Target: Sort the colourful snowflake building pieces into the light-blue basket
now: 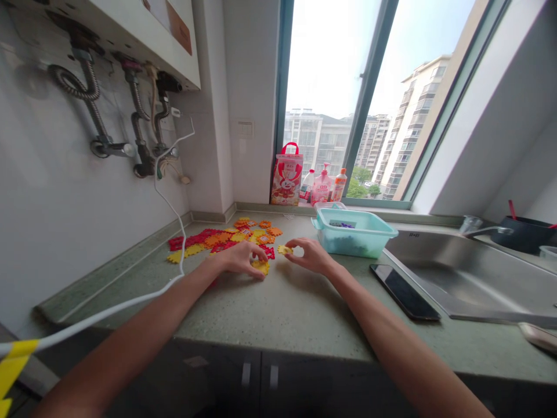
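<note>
A spread of red, orange and yellow puzzle-like foam pieces [217, 238] lies on the green speckled countertop [282, 307]. My left hand [241, 258] rests at the near edge of the spread, fingers curled down over a yellow piece [261, 266]. My right hand [311, 254] is just to the right, pinching another small yellow piece [285, 249] between thumb and fingers. The two hands are a short gap apart, both low on the counter.
A teal plastic tub [354, 232] stands right of my hands, a black phone [404, 292] lies by the steel sink [478, 278]. A red bag [287, 174] and bottles [324, 186] sit on the windowsill. A white cable [174, 226] hangs from wall pipes across the counter.
</note>
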